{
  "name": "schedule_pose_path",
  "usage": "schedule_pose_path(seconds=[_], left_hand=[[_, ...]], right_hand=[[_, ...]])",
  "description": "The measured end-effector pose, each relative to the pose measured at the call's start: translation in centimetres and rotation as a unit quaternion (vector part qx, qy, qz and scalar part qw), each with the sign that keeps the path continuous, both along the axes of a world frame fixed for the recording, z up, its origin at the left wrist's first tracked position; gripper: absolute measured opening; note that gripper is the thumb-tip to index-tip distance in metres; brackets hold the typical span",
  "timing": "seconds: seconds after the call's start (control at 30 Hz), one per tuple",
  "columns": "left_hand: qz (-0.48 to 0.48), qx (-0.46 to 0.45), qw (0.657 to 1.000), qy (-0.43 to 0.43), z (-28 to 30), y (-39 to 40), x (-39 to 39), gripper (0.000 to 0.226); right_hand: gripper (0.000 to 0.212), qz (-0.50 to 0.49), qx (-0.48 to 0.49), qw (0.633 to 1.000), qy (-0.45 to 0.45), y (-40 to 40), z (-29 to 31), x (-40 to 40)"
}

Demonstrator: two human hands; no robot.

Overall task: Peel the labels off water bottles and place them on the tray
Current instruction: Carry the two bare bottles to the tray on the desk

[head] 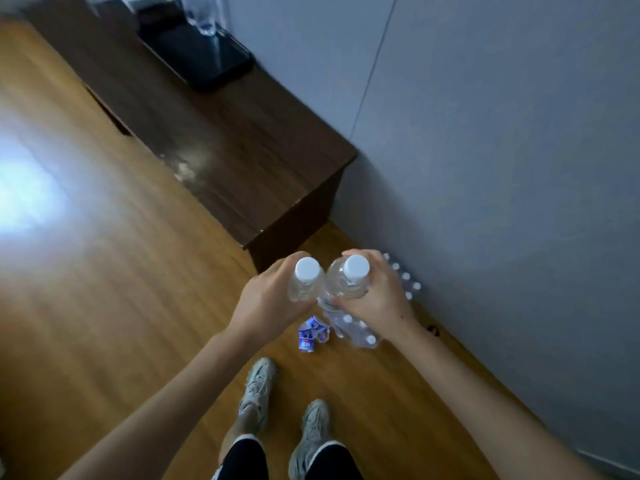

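Note:
I stand over a wooden floor holding two clear water bottles upright, side by side and touching. My left hand [268, 299] grips the left bottle [306, 278], which has a white cap and no label that I can see. My right hand [375, 296] grips the right bottle [349, 277], also white-capped. A crumpled blue and white label [311, 332] lies on the floor below my hands. A black tray [207, 60] sits on the dark wooden table [242, 150] far ahead, with clear bottles [202, 13] standing on it.
A plastic-wrapped pack of capped bottles [360, 330] lies on the floor under my right hand, reaching back along the grey wall [502, 168]. The table's corner juts out just beyond my hands. My two shoes [256, 393] are below.

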State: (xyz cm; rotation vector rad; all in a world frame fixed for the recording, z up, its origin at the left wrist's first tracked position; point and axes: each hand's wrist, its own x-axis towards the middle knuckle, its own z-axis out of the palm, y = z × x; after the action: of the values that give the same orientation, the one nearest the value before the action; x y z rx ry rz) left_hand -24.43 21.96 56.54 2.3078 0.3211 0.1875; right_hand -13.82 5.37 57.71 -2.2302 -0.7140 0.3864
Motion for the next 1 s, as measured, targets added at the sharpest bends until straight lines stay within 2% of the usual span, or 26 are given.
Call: schedule_pose_path(seconds=[0.1, 0.17, 0.3, 0.43, 0.67, 1.0], left_hand=[[0.097, -0.002, 0.995, 0.003, 2.8, 4.1, -4.4, 0.055], [0.158, -0.005, 0.987, 0.001, 4.0, 7.0, -7.8, 0.055], [0.287, -0.021, 0.958, 0.008, 5.4, 13.5, -14.9, 0.061], [0.365, -0.018, 0.931, 0.014, 7.3, 20.3, -20.6, 0.058], [0.42, -0.012, 0.907, 0.023, 10.0, 32.0, -26.6, 0.061], [0.444, -0.012, 0.896, 0.006, 9.7, 48.1, -25.2, 0.064]], right_hand=[[0.071, 0.075, 0.007, 0.997, 0.017, 6.2, 2.8, -1.9], [0.066, 0.132, 0.021, 0.991, 0.014, 10.7, 4.4, -3.8], [0.061, 0.236, 0.046, 0.971, 0.015, 20.4, 6.0, -8.5], [0.064, 0.294, 0.053, 0.954, 0.008, 29.7, 7.1, -13.6], [0.06, 0.327, 0.082, 0.941, 0.031, 43.2, 9.4, -18.9], [0.056, 0.36, 0.079, 0.929, 0.021, 60.9, 8.9, -17.3]])
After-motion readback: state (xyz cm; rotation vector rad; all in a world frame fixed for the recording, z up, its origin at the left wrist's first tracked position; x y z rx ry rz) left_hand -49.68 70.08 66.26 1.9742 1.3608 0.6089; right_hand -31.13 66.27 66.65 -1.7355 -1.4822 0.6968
